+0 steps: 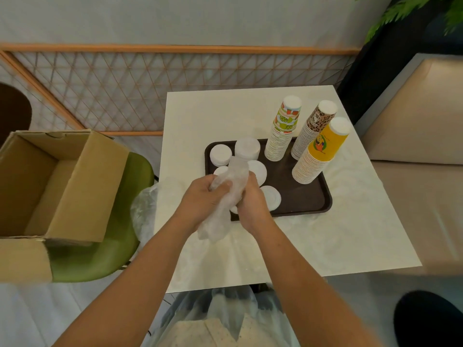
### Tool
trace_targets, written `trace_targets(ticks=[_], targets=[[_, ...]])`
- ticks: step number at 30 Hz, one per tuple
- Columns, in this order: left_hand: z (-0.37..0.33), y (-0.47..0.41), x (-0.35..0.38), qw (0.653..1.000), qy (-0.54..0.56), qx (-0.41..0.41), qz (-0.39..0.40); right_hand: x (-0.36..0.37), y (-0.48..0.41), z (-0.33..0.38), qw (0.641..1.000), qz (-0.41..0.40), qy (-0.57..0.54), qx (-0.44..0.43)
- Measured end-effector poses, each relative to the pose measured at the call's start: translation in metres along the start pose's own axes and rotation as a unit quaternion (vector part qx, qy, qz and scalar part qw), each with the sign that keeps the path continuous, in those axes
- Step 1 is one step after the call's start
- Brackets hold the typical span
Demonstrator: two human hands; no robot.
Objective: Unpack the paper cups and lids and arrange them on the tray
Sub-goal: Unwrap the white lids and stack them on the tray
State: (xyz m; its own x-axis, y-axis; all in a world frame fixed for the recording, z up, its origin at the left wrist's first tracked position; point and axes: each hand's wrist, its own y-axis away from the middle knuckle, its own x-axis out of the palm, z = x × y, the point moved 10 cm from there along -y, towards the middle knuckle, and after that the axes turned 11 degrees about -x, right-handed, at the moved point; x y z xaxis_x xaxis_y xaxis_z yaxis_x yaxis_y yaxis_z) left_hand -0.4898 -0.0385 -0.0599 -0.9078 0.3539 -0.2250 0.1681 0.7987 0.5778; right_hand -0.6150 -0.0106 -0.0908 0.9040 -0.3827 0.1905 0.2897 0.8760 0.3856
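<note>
A dark brown tray [305, 199] lies on the white table [350, 234]. Three upside-down stacks of paper cups stand on its right side: a fruit-print stack [283, 131], a leopard-print stack [313, 131] and a yellow stack [320, 151]. Several stacks of white lids [246, 147] sit on the tray's left half. Over the tray's near left corner, my left hand [203, 199] and my right hand [250, 199] both grip a crumpled clear plastic bag [225, 196]. The bag hides part of the lids behind it.
An open cardboard box [57, 181] rests on a green chair [117, 234] to the left. More clear plastic [144, 209] hangs off the table's left edge, and another bag [225, 311] lies by my lap. A beige bench [413, 116] runs along the right.
</note>
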Motion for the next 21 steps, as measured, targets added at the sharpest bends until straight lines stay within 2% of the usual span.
trace_targets(ticks=[3, 6, 8, 11, 16, 18, 21], targets=[[-0.004, 0.003, -0.01, 0.999, -0.034, 0.007, -0.036, -0.005, 0.008, 0.001, 0.992, 0.038, -0.118, -0.003], [-0.008, 0.01, -0.002, 1.0, -0.013, 0.013, -0.025, 0.009, 0.02, -0.009, 0.994, 0.086, -0.072, 0.008], [-0.01, 0.012, 0.001, 0.997, -0.061, 0.023, -0.049, 0.02, 0.025, -0.011, 0.995, 0.095, -0.018, 0.009], [-0.006, 0.014, -0.001, 0.997, -0.041, 0.025, -0.058, 0.019, 0.025, -0.012, 0.999, 0.049, 0.007, -0.014], [0.003, 0.02, 0.005, 0.985, 0.162, 0.016, 0.053, -0.024, 0.016, -0.001, 0.996, -0.063, 0.045, -0.052], [0.003, 0.023, 0.005, 0.983, 0.174, 0.022, 0.059, -0.044, 0.014, 0.009, 0.989, -0.08, 0.09, -0.089], [0.014, 0.026, -0.008, 0.985, 0.165, 0.033, 0.021, -0.065, 0.011, 0.015, 0.968, -0.067, 0.208, -0.12]])
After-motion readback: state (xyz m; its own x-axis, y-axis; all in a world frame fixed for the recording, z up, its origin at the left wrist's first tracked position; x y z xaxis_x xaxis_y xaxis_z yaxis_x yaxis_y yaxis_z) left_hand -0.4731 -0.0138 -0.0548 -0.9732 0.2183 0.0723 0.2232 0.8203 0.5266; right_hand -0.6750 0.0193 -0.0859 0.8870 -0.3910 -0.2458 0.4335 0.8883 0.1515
